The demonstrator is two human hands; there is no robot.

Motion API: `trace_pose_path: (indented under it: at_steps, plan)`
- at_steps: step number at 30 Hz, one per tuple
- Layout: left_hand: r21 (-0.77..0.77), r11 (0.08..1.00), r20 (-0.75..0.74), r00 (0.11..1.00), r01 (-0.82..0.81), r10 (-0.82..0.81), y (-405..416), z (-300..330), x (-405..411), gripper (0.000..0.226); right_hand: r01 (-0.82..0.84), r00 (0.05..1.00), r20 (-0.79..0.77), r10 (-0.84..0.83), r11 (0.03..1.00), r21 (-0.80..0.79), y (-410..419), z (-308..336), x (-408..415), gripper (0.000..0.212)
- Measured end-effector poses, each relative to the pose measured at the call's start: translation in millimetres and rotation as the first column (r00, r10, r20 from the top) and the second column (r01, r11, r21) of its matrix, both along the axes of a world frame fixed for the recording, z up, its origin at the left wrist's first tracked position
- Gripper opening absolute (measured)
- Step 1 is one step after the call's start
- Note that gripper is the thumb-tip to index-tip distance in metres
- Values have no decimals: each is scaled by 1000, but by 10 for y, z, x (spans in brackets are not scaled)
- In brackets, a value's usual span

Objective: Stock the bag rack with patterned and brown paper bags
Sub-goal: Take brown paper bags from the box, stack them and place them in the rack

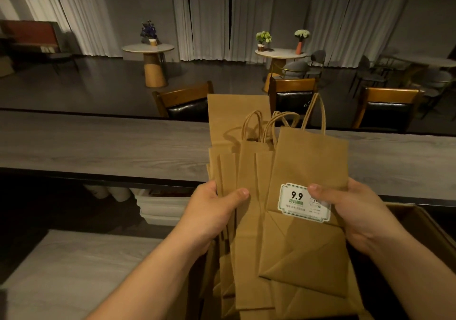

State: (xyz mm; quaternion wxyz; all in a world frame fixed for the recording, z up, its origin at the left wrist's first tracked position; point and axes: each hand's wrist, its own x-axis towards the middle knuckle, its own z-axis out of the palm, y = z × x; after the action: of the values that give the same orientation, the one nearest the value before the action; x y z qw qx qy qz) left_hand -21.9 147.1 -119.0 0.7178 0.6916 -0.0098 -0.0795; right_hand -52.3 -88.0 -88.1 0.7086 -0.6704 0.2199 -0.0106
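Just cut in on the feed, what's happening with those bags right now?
A person is holding up a fanned stack of flat brown paper bags with twisted paper handles in front of a long grey wood-grain counter. The left hand grips the stack's left edge, thumb on the front. The right hand holds the front bag, thumb on its white sticker label printed 9.9. No bag rack or patterned bags are in view, so nothing is stocked yet as far as this shows.

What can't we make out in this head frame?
- Bag rack: not in the head view.
- Brown paper bags: exact count unclear, they overlap; lower ends cut by the bottom edge.
- White label: partly under the right hand thumb; small print unreadable.
- Left hand: fingers hidden behind the bags.
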Motion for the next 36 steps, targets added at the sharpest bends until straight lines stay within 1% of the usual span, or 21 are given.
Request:
trace_pose_path:
  at_steps: [2, 5, 7, 10, 13, 15, 17, 19, 20, 21, 23, 25, 27, 28, 29, 30, 32, 33, 34, 36]
  plan:
    - [29, 998, 24, 998, -63, 62, 4, -16, 20, 14, 40, 999, 22, -37, 987, -155, -45, 59, -22, 31]
    - [105, 992, 42, 997, -73, 69, -9, -37, 23, 11, 112, 992, 95, -79, 900, -421, -95, 159, -74, 20]
    - [123, 988, 44, 996, -88, 83, -10, -41, 19, 10, 141, 988, 134, -81, 835, -531, -123, 207, -95, 16]
    - [129, 978, 78, 985, -161, 152, -5, -37, 22, 8, 128, 990, 134, -50, 717, -685, -132, 228, -107, 17]
    - [104, 959, 108, 962, -262, 251, -12, -10, 23, 8, 143, 987, 161, -28, 623, -769, -123, 200, -118, 14]
    - [114, 948, 121, 951, -298, 284, -19, 1, 26, 9, 149, 986, 164, -27, 581, -800, -102, 206, -136, 13]
    - [131, 950, 126, 955, -283, 268, -15, -10, 22, 6, 138, 987, 162, -8, 568, -812, -28, 245, -182, 11]
    - [165, 960, 144, 968, -228, 205, -16, 7, -11, 8, 88, 989, 140, 52, 552, -829, 106, 286, -246, 13]
    - [191, 964, 147, 976, -187, 160, -23, 19, -29, 9, 31, 991, 97, 97, 533, -846, 198, 292, -284, 16]
    - [220, 963, 146, 982, -154, 123, -30, 17, -38, 8, -36, 989, 46, 144, 516, -856, 305, 300, -318, 23]
    - [243, 964, 124, 989, -110, 81, -51, 3, -50, 7, -160, 972, -45, 231, 510, -845, 516, 278, -352, 45]
    - [254, 964, 135, 990, -78, 44, -52, -16, -48, 20, -241, 950, -86, 302, 527, -815, 679, 203, -350, 66]
    - [227, 974, 129, 990, 20, -50, -49, -17, -64, 46, -253, 942, -71, 328, 553, -794, 747, 106, -312, 73]
    - [193, 979, 112, 989, 73, -96, -40, -14, -79, 54, -250, 943, -61, 326, 579, -776, 764, 73, -297, 72]
    - [153, 981, 89, 987, 120, -135, -36, 1, -99, 53, -249, 944, -50, 326, 606, -755, 778, 50, -289, 73]
    - [116, 982, 73, 984, 152, -161, -26, 4, -103, 46, -262, 941, -55, 334, 619, -741, 790, 25, -290, 77]
    - [85, 976, 60, 977, 200, -205, -17, 29, -108, 29, -295, 931, -80, 356, 604, -740, 805, -2, -306, 100]
    - [84, 971, 61, 971, 225, -230, -12, 31, -108, 27, -308, 927, -92, 364, 596, -742, 810, -11, -314, 111]
    - [76, 966, 62, 965, 249, -253, -3, 12, -96, 28, -321, 924, -105, 367, 595, -737, 812, -11, -320, 115]
    - [29, 961, 46, 960, 277, -278, 15, 0, -87, 30, -337, 919, -117, 376, 597, -728, 783, -30, -326, 115]
